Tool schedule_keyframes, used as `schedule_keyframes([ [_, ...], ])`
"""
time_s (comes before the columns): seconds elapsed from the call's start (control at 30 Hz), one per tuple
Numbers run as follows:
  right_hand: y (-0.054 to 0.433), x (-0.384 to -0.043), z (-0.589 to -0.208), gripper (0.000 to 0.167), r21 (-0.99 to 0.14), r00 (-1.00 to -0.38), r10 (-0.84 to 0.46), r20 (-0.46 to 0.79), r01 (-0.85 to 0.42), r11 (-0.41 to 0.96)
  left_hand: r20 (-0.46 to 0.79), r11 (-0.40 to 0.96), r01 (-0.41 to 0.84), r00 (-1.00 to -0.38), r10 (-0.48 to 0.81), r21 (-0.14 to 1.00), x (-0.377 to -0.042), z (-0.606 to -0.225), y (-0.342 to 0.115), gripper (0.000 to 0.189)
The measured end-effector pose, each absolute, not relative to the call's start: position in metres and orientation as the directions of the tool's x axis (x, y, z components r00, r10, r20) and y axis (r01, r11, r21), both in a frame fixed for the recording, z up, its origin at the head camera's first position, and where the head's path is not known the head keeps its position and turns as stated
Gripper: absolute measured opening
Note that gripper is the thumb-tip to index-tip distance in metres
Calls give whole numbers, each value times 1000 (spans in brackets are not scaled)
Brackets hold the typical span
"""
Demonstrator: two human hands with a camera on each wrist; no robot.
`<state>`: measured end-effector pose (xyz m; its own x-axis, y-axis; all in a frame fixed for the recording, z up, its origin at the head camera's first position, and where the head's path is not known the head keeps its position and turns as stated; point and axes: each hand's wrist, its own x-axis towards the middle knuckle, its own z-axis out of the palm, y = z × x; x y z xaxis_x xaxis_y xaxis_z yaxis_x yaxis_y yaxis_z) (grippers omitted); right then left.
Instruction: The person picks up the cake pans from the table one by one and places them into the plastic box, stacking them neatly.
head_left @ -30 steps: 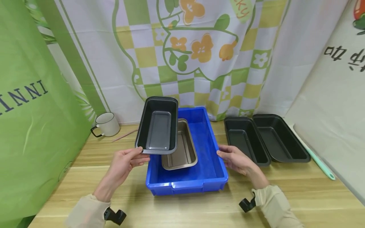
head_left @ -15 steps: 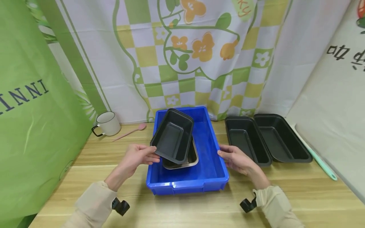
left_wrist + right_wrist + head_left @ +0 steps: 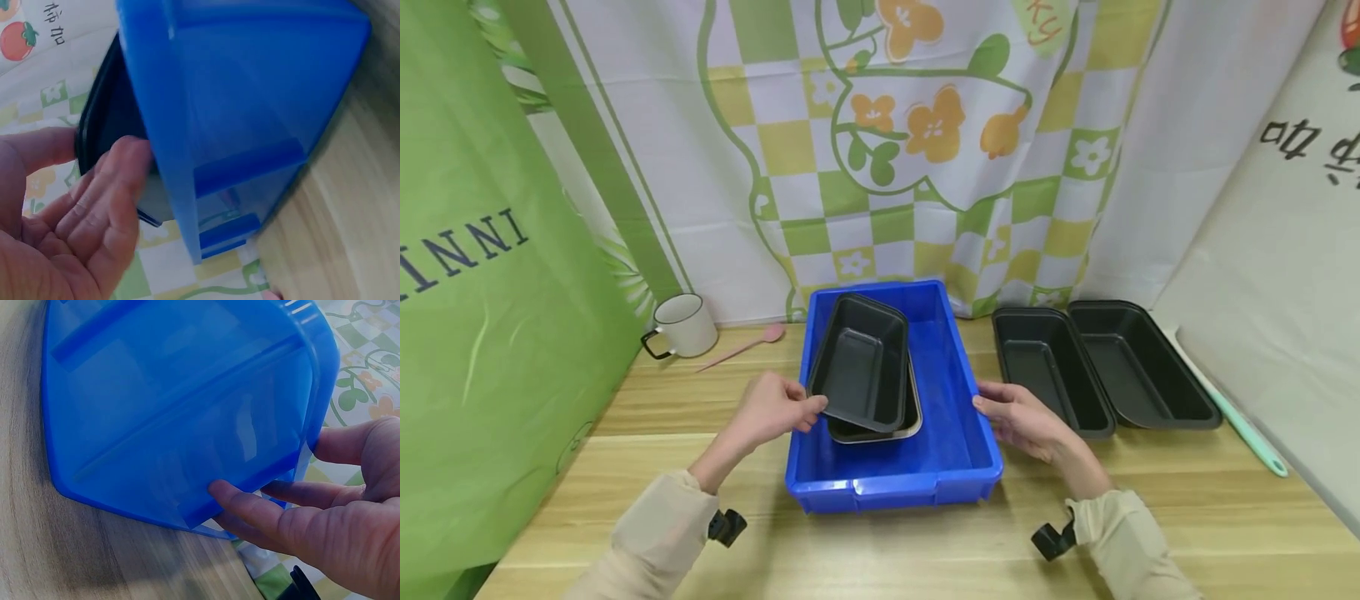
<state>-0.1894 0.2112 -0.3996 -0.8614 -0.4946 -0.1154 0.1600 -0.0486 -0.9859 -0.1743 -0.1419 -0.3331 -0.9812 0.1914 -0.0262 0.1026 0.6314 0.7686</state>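
My left hand [image 3: 778, 408] pinches the near-left rim corner of a dark loaf pan [image 3: 861, 367], thumb on the rim in the left wrist view. The pan sits slightly askew over a bronze-coloured loaf pan [image 3: 913, 408], which shows only along its right and near edges. Both are within the walls of a blue plastic bin [image 3: 891, 492]. On the bin's right side, my right hand [image 3: 1018, 417] holds the rim, its thumb on the edge and its fingers [image 3: 250, 512] against the outer wall in the right wrist view.
Two more dark loaf pans, a narrower one [image 3: 1048, 375] and a wider one [image 3: 1138, 367], stand right of the bin. Beside them lies a mint-handled utensil [image 3: 1240, 425]. At the left are a white mug [image 3: 685, 327] and a pink spoon [image 3: 748, 344]. A curtain hangs behind.
The left hand has brought the dark loaf pan rightward and down from over the bin's left side onto the bronze pan, uncovering the pink spoon. The right hand has stayed at the bin's rim.
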Motion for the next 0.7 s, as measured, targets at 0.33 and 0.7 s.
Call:
schedule_keyframes([
  [0.33, 211, -190, -400, 61, -985, -864, -489, -117, 164, -54, -165, 691, 32, -962, 217, 722, -178, -326, -137, 38],
  [0.7, 210, -189, -400, 59, -983, -863, -490, -126, 174, -52, -310, 600, -118, -923, 227, 791, -178, -339, -128, 24],
])
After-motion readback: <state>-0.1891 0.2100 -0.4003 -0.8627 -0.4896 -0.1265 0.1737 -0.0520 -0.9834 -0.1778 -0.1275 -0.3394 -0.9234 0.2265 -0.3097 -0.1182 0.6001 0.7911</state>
